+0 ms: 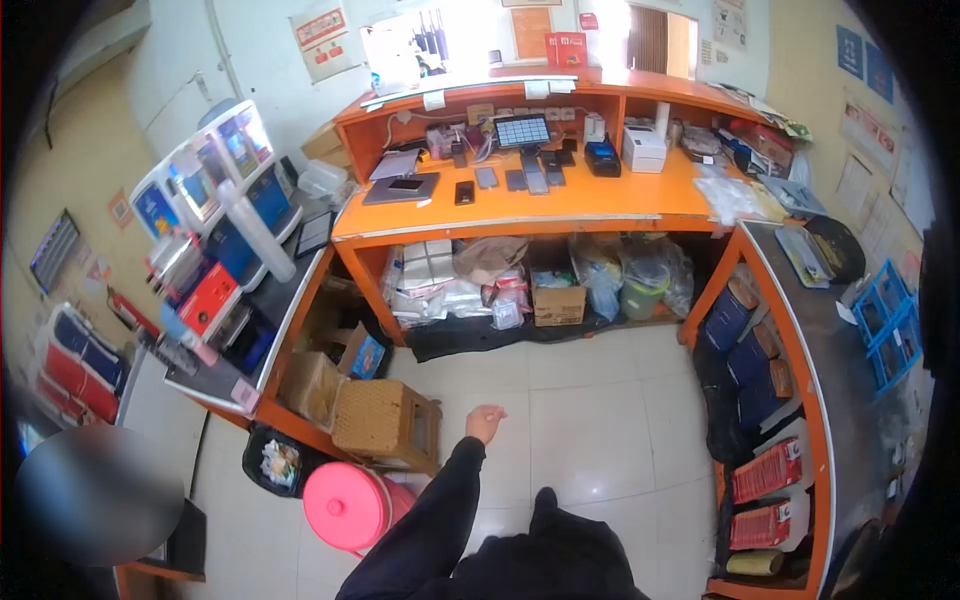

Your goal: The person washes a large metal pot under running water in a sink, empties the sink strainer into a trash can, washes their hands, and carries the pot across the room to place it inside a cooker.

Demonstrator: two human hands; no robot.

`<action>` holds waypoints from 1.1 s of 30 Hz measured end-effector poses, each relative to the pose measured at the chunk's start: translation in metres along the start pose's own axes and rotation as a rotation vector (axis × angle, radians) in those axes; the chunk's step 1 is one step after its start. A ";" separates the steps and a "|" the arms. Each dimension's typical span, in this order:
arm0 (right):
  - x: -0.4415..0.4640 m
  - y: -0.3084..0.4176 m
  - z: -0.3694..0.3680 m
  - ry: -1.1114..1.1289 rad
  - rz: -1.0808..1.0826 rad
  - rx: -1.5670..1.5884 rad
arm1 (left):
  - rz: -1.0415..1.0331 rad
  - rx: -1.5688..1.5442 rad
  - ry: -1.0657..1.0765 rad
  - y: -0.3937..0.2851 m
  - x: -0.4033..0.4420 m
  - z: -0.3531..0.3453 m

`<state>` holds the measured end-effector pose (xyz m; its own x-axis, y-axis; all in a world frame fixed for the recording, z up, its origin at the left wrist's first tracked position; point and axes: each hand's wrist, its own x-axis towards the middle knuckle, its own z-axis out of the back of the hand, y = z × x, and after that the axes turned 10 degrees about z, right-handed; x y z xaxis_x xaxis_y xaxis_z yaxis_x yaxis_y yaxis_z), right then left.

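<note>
My left hand is held out over the tiled floor, at the end of a black sleeve. Its fingers look loosely bent and a little apart, and nothing shows in them. It touches nothing. Closest to it, on its left, stands a woven-top stool. A pink lidded bucket is on the floor beside my forearm. My right hand is out of view.
Ahead is an orange counter with phones, a tablet screen and a white printer. Side counters run left and right. A trash bin sits by the stool. A person with a blurred head is at lower left.
</note>
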<state>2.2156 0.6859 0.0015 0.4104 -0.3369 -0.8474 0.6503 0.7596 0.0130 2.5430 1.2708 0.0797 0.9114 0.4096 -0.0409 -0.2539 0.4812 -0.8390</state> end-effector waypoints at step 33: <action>0.032 0.710 0.018 -0.345 -0.178 0.365 | -0.292 0.622 -0.160 -0.082 0.730 0.119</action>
<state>2.7019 1.2041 -0.0064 0.4197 -0.6535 -0.6299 0.8842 0.4512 0.1210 3.1899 1.6229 0.1833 0.9236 0.2825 0.2592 -0.1882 0.9231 -0.3355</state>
